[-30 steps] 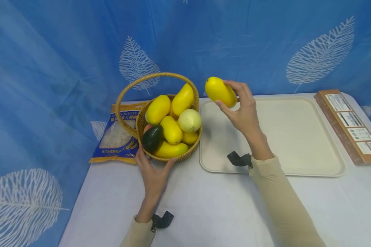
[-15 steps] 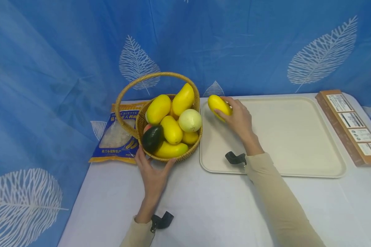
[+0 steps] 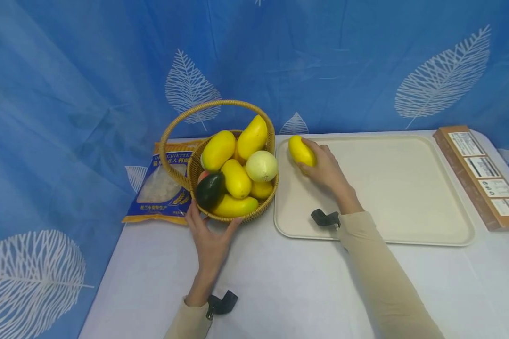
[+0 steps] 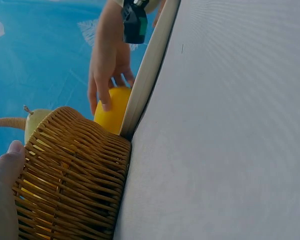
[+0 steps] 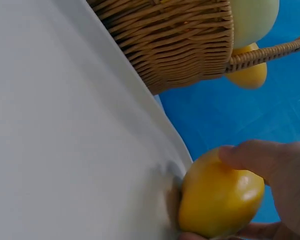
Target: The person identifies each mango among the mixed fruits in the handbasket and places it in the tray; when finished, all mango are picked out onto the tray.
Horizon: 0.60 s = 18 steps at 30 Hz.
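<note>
A yellow mango [image 3: 300, 150] is in my right hand [image 3: 327, 170], low over the back left corner of the cream tray [image 3: 407, 188]. In the right wrist view, the thumb lies over the mango [image 5: 220, 200] while fingers reach beneath it. My left hand [image 3: 209, 242] holds the front of a round wicker basket [image 3: 254, 215], fingers and thumb spread along its wall. Several fruits fill the basket: yellow mangoes [image 3: 218, 150], a pale green round fruit [image 3: 261, 165] and a dark green avocado [image 3: 210, 189]. The left wrist view shows the thumb at the wicker rim.
A blue and yellow pasta bag [image 3: 159, 188] lies left of the basket, partly behind it. Along the tray's right side stands a long brown box [image 3: 479, 174] with white labels. A blue leaf-print curtain [image 3: 322, 70] hangs behind the white-covered table [image 3: 280, 292].
My right hand has lowered the mango from above the tray's back left corner down to the tray and turned it more upright. The left hand and basket have stayed put.
</note>
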Available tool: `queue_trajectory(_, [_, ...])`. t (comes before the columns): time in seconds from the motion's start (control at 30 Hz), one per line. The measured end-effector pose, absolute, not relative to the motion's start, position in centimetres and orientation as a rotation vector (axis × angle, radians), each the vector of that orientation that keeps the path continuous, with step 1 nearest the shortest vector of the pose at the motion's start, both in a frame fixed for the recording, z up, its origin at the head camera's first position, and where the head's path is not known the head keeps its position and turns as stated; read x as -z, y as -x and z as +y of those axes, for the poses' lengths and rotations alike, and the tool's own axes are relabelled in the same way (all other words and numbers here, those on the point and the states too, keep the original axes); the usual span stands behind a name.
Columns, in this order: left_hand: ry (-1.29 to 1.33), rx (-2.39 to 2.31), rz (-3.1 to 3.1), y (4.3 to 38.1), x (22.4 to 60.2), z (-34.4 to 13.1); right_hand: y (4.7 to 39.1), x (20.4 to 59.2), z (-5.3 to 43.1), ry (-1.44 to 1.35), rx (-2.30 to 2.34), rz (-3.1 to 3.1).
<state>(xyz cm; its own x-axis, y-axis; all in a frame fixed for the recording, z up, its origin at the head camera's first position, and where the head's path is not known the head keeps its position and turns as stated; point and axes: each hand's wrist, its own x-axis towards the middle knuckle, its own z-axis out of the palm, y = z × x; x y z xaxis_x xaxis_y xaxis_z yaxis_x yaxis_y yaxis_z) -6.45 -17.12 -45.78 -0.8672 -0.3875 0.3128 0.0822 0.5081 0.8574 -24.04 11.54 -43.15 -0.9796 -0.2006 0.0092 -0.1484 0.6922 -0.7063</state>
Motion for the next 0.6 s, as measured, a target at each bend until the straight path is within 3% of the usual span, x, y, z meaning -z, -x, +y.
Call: queue_trajectory(0.6, [-0.248,1.336,-2.286,6.36,45.72,-17.04,23.76,42.44,11.66,0.337,1.118,2.775])
